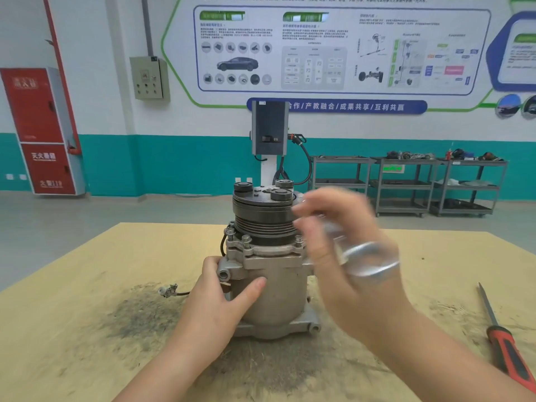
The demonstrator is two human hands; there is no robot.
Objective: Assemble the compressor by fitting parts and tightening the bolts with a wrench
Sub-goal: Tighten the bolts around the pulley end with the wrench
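Standing upright near the middle of the table [87, 285], the compressor [271, 274] is being steadied by the left hand [220, 294], fingers [255, 285] curling round its housing. The right hand [342, 242] is hovering just beside the bolts [298, 240] on the flange, blurred, gripping the wrench [365, 258], whose long axis is lying roughly level, pointing toward the table's right edge.

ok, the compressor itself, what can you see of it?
The compressor stands upright on the wooden table, pulley end up. Body looks like cast grey metal, dark grooved pulley above, clutch plate with three round dampers on top. Bolts sit in the flange collar. A wire with plug trails left. The left hand holds the body; the blurred right hand is beside the pulley.
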